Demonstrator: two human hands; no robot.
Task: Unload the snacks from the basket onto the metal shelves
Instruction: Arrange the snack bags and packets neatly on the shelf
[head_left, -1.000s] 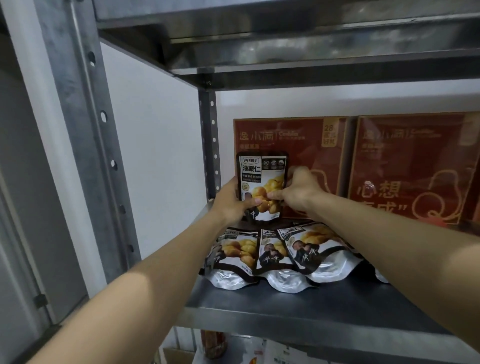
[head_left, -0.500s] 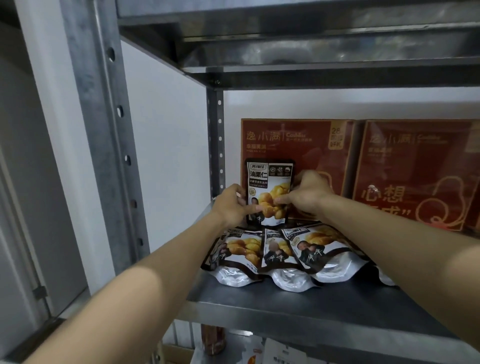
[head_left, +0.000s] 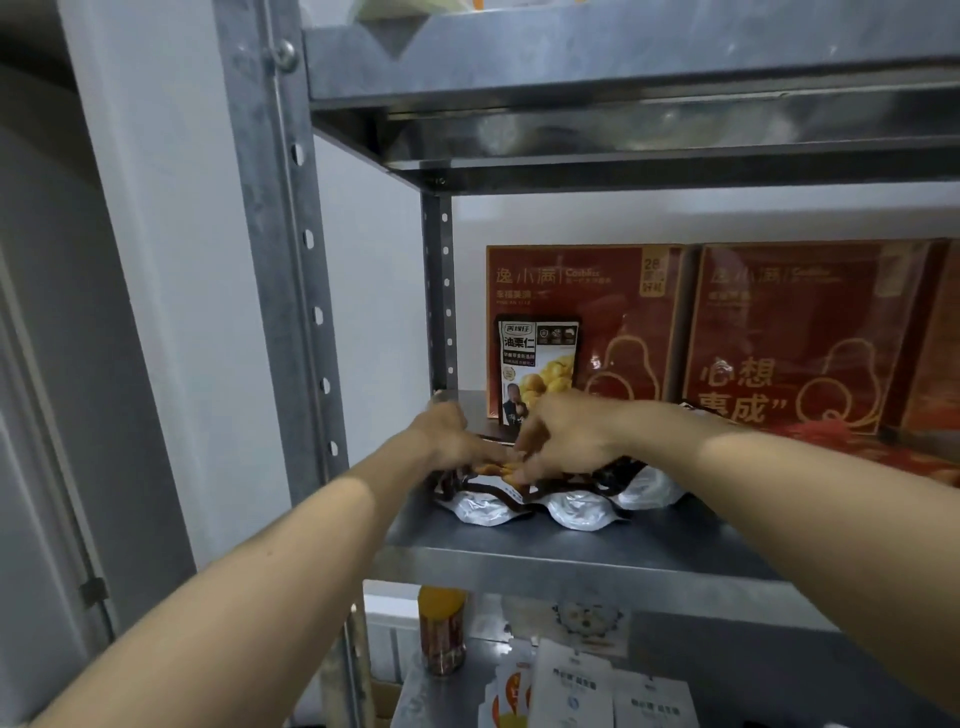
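A plain white wall (head_left: 363, 312) backs the grey galvanised rack, and its middle steel shelf (head_left: 571, 564) is where I am working; two large red cardboard boxes (head_left: 810, 332) stand along the far side. The black-and-white chestnut snack pouch (head_left: 537, 364) that I held between both hands a moment ago now stands on its own, upright against the left box at the far left of the shelf; I have let it go and it stays up, so I judge that packet placed.

Both hands have dropped to the row of dark, silver-bottomed flat pouches (head_left: 576, 512) lying at the near edge, just in front of the standing one; those look like the next to be stood up. The basket is not in view, so I cannot say how much is left to unload.

My forearms reach in from the near left and near right and meet over the row; my left hand (head_left: 449, 441) lies knuckles-up on the left pouches; my right hand (head_left: 569, 439) is beside it, almost touching, fingers bent down onto the packets. Both are blurred, and I cannot tell whether either is gripping a pouch or only pressing on it.

On the shelf below stand an orange-topped bottle (head_left: 441, 631) and some white sachets (head_left: 571, 691).
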